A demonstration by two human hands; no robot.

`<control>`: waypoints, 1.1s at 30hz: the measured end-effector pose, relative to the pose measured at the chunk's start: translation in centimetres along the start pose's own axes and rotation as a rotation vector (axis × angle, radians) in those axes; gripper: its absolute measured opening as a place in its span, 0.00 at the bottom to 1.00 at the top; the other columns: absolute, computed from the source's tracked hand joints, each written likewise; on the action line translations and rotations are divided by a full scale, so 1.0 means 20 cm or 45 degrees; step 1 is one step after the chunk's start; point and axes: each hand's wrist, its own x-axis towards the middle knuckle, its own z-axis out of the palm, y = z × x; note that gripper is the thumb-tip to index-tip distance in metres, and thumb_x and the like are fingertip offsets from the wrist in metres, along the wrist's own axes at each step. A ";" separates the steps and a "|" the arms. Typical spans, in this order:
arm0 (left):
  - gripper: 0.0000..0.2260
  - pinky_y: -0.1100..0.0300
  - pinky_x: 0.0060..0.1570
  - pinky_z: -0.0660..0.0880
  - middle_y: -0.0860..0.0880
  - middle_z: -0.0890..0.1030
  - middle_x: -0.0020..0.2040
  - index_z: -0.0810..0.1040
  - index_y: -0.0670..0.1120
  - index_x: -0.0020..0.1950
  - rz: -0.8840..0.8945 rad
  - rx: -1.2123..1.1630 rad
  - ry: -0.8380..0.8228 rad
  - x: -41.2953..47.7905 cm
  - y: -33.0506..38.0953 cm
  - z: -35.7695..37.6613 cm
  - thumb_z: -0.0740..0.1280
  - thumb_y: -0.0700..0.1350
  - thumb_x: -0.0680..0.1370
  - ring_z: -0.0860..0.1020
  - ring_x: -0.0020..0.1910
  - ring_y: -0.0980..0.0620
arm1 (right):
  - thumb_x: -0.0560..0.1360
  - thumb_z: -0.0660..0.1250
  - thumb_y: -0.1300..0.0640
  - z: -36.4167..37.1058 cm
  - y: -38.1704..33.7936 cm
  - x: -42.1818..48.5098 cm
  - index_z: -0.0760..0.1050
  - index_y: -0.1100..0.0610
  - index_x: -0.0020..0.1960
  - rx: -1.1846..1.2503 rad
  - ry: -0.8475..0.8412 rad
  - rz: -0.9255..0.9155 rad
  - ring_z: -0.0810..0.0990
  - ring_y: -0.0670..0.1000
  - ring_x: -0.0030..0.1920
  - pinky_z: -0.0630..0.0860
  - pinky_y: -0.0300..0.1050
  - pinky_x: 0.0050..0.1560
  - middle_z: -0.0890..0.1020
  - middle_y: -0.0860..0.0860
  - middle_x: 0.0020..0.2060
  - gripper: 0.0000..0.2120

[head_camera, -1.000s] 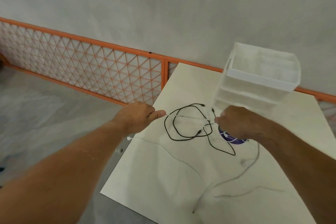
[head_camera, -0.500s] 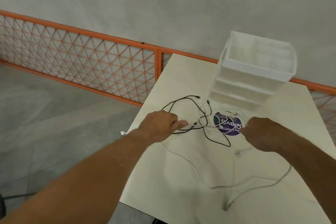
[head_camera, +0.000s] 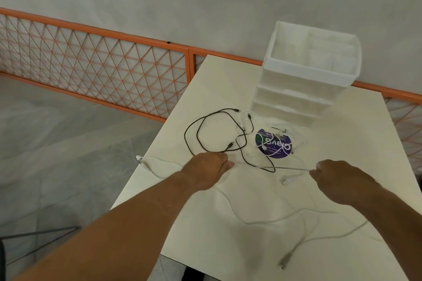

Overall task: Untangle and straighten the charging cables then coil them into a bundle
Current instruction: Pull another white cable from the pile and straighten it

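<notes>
From the head view, a white cable (head_camera: pixel 290 168) is being pinched taut between both hands above the pale surface (head_camera: pixel 239 230). The left hand (head_camera: pixel 206 172) is being kept closed, fingers together on the cable's near end; the right hand (head_camera: pixel 338 180) is being clamped on it too. A black cable (head_camera: pixel 198 134) is being left looped just beyond, beside a purple sticker (head_camera: pixel 274 146) and a white drawer unit (head_camera: pixel 306 89).

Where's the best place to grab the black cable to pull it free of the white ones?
Probably at the black cable's big open loop on the left, coming from the table's left edge. That loop lies clear of the white cable crossing near the purple sticker, so fingers can pinch it alone.
</notes>
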 end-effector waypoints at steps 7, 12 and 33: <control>0.15 0.54 0.48 0.70 0.46 0.78 0.52 0.73 0.45 0.54 -0.025 0.132 -0.159 -0.03 -0.02 0.05 0.51 0.52 0.84 0.76 0.51 0.46 | 0.81 0.53 0.52 0.15 0.06 0.05 0.70 0.53 0.40 0.120 -0.146 -0.171 0.77 0.53 0.43 0.70 0.45 0.39 0.78 0.51 0.41 0.14; 0.13 0.52 0.50 0.72 0.47 0.77 0.53 0.74 0.47 0.61 0.087 0.249 -0.162 -0.04 -0.04 0.07 0.52 0.48 0.84 0.76 0.53 0.45 | 0.81 0.52 0.53 0.21 0.07 0.05 0.71 0.54 0.48 0.359 -0.222 -0.157 0.75 0.52 0.35 0.75 0.47 0.39 0.78 0.53 0.39 0.11; 0.16 0.52 0.50 0.73 0.48 0.73 0.58 0.71 0.48 0.66 -0.087 0.470 -0.082 -0.16 -0.16 0.09 0.60 0.52 0.81 0.74 0.56 0.47 | 0.80 0.51 0.56 0.27 0.04 0.13 0.70 0.55 0.60 -0.022 0.064 -0.101 0.75 0.56 0.47 0.70 0.45 0.46 0.76 0.53 0.48 0.13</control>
